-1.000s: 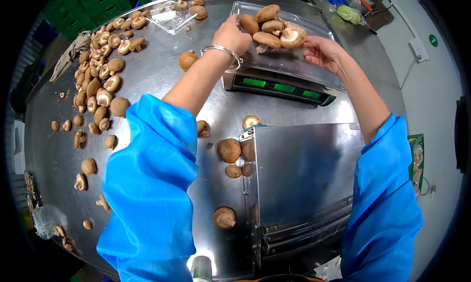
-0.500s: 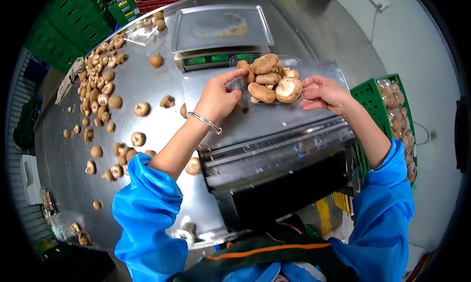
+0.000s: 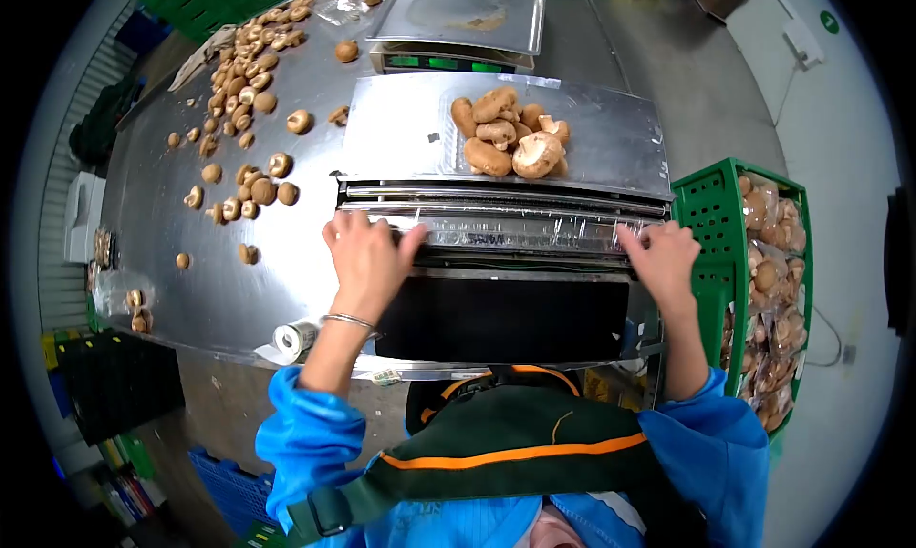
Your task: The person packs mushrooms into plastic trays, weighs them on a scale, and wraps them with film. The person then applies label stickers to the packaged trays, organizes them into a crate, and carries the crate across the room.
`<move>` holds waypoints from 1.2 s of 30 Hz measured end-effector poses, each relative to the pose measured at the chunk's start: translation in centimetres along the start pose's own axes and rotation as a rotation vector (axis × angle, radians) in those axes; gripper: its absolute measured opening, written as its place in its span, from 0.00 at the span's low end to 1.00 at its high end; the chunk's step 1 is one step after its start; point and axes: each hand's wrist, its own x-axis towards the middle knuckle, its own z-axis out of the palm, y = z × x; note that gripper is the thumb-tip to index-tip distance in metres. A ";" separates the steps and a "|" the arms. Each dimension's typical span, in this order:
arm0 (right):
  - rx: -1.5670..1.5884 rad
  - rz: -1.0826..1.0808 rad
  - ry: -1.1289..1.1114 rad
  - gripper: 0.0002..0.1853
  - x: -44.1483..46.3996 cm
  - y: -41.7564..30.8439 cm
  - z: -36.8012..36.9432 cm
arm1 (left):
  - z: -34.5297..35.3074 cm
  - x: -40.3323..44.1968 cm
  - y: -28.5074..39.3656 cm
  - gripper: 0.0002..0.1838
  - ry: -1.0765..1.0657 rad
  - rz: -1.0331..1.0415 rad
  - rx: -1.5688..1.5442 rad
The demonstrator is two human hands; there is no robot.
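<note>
My left hand (image 3: pixel 367 259) lies over the left end of a clear plastic film (image 3: pixel 496 231) on the wrapping machine, its thumb spread from the fingers. At the film's right end is my right hand (image 3: pixel 665 257), its thumb also apart from the fingers. Both hands touch the film or the bar beside it; any pinch cannot be made out. Beyond them, a clear tray (image 3: pixel 458 157) heaped with brown mushrooms (image 3: pixel 536 154) sits on the machine's metal plate (image 3: pixel 611 138).
Loose mushrooms (image 3: pixel 264 102) spread over the steel table (image 3: pixel 143 205) at left. A scale (image 3: pixel 458 19) stands behind the machine. The green crate (image 3: pixel 709 214) at right holds packed mushrooms (image 3: pixel 768 276). A label roll (image 3: pixel 294 338) lies by the front edge.
Both hands have left the mushroom tray and come back towards me, onto the film. The tray stays on the plate. My view has shifted and tilted downward.
</note>
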 end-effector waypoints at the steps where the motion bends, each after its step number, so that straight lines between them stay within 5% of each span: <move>1: 0.004 0.002 0.020 0.25 0.1 -0.8 0.7 | 0.9 0.3 1.0 0.23 0.054 -0.011 -0.022; 4: 0.215 0.043 0.011 0.21 -0.1 -0.3 1.9 | 3.3 1.4 2.4 0.21 0.016 -0.020 -0.160; 6: 0.571 0.117 -0.048 0.18 0.2 0.3 2.8 | 2.9 3.4 1.5 0.17 -0.244 -0.069 -0.470; 8: 1.132 0.387 -0.328 0.12 -0.6 0.2 -0.5 | 1.6 4.0 -2.0 0.10 -0.444 -0.205 -0.974; 10: 1.712 0.726 -0.556 0.12 -2.0 1.3 -2.5 | -1.0 3.4 -5.1 0.13 -0.789 -0.575 -1.439; 12: 2.152 0.835 -0.738 0.12 -5.0 2.6 -2.4 | -0.1 -1.0 -7.7 0.12 -1.051 -0.538 -2.066; 13: 2.284 0.788 -0.846 0.12 -6.7 3.1 -3.4 | -0.4 -3.2 -7.7 0.12 -1.223 -0.678 -2.436; 14: 2.412 0.734 -0.956 0.12 -7.5 3.4 -4.8 | -0.7 -5.8 -7.5 0.11 -1.127 -0.682 -2.528; 15: 2.485 0.239 -1.096 0.12 -6.2 3.4 -6.1 | -2.0 -6.9 -7.0 0.13 -0.960 -0.463 -2.699; 16: 2.543 0.069 -0.920 0.12 -4.7 3.4 -6.4 | -3.9 -4.2 -5.9 0.14 -0.838 -0.029 -2.722; 18: 2.636 -0.240 -0.535 0.13 -1.8 3.4 -7.1 | -5.8 2.7 -6.0 0.16 -0.478 0.304 -2.739; 19: 2.601 -0.313 -0.422 0.13 4.2 1.4 -9.8 | -7.7 6.8 -5.1 0.18 -0.090 -0.048 -2.729; 20: 2.657 -0.123 -0.285 0.14 9.3 -1.4 -11.9 | -9.6 10.8 -4.2 0.19 0.256 -0.407 -2.570; 21: 2.685 0.063 -0.138 0.15 14.4 -4.3 -14.0 | -6.1 15.2 -5.3 0.18 -0.023 0.384 -2.686; 22: 2.678 -0.349 -0.314 0.16 18.9 -4.3 -10.9 | -4.1 18.9 -4.2 0.17 0.089 0.234 -2.599; 24: 2.055 -0.153 -0.012 0.17 24.0 -6.7 -3.0 | 2.7 23.0 -1.4 0.19 0.218 0.060 -2.053; 25: 1.309 -0.177 -0.067 0.16 23.6 -8.2 -1.4 | 4.9 23.1 -0.3 0.20 0.145 0.131 -1.674; 26: 0.635 -0.579 0.110 0.15 24.5 -7.8 4.4 | 6.9 22.8 0.3 0.21 0.081 0.188 -1.293; 28: 1.019 -0.199 -0.521 0.15 21.3 -9.2 6.4 | 10.9 20.2 1.1 0.22 -0.220 0.181 -1.134; 31: 1.170 -0.260 -0.781 0.19 22.2 -7.5 4.4 | 10.1 21.7 0.1 0.22 -0.441 0.319 -1.214; 34: 1.339 0.060 -0.954 0.20 20.2 -6.3 2.2 | 7.6 20.6 -1.1 0.27 -0.891 0.112 -1.442; 36: 1.427 0.092 -0.948 0.25 18.6 -5.8 2.1 | 5.2 18.5 -1.3 0.30 -1.008 0.003 -1.572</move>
